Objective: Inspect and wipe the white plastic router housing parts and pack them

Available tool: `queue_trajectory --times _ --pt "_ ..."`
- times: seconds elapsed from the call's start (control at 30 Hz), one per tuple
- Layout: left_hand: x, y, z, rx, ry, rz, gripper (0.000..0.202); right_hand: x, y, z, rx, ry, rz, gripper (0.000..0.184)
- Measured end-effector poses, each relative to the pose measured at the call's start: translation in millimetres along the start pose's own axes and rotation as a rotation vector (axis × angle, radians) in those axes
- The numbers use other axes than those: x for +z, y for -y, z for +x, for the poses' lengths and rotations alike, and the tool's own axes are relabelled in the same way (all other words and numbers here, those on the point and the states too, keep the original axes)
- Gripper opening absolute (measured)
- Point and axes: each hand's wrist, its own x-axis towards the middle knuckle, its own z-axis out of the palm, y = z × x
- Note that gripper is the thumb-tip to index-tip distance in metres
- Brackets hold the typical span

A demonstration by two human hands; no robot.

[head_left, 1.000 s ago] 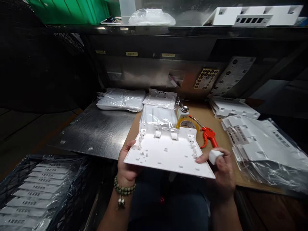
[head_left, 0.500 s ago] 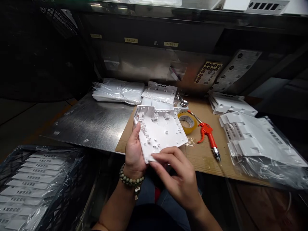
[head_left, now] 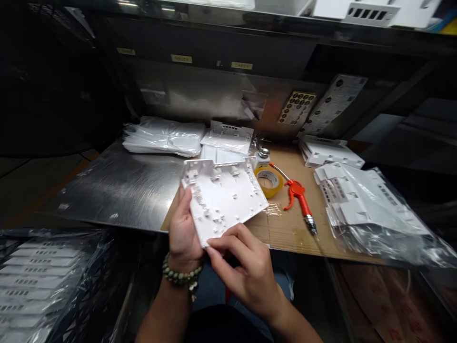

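A white plastic housing, with small posts and clips on its inner face, is held tilted above the table's front edge. My left hand grips it from the left side, thumb along the edge and the other fingers hidden underneath. At its near corner, the thumb and forefinger of my right hand are pinched together on the rim. Whether a small piece sits between those fingertips I cannot make out. Just behind the housing lie a roll of yellow tape and a red air blow gun.
White housings in clear plastic lie at the right on the cardboard. A bundle of clear bags rests at the back left. Another housing and a small metal-topped bottle stand behind. Below left, a crate holds several housings.
The view has shifted a little to the right. My right fingers have moved along the rim to the housing's near corner; my left hand keeps its grip.
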Motion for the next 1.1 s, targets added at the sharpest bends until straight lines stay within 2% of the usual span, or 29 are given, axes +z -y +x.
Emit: queue_trajectory --times 0.07,0.1,0.2,0.27,0.33,0.4,0.47,0.57,0.73,0.9,1.1 --pt "-11.9 -13 0 -0.001 0.003 -0.094 0.058 -14 -15 -2 0.056 -0.054 -0.037 0.01" --pt "-20.3 -20 0 0.001 0.014 -0.141 0.059 -25 -24 -3 0.099 -0.123 -0.065 0.01" --pt "-49.6 -44 0 -0.016 0.144 -0.207 0.058 -62 -48 -10 0.223 -0.406 -0.19 0.008" --pt "-66.8 -54 -2 -0.045 0.241 -0.224 0.057 -78 -58 -13 0.258 -0.51 -0.252 0.008" --pt "-78.3 -58 -4 -0.089 0.324 -0.249 0.057 -81 -60 -15 0.246 -0.489 -0.255 0.01" --pt "-83.8 -58 -6 -0.129 0.396 -0.281 0.056 -75 -58 -15 0.21 -0.412 -0.233 0.012" --pt "-85.3 -55 -7 -0.15 0.436 -0.304 0.055 -68 -56 -14 0.187 -0.371 -0.233 0.014" --pt "-85.7 -52 -6 -0.163 0.476 -0.314 0.059 -61 -54 -15 0.177 -0.381 -0.259 0.015" --pt "-92.8 -55 -2 -0.242 0.607 -0.357 0.073 -66 -67 -20 0.147 -0.321 -0.278 0.014" --pt "-95.1 -56 -4 -0.381 0.702 -0.341 0.091 -82 -80 -5 0.211 -0.435 -0.32 0.008" --pt "-90.5 -44 -15 -0.466 0.659 -0.296 0.085 -82 -63 30 0.109 -0.526 -0.219 0.011"
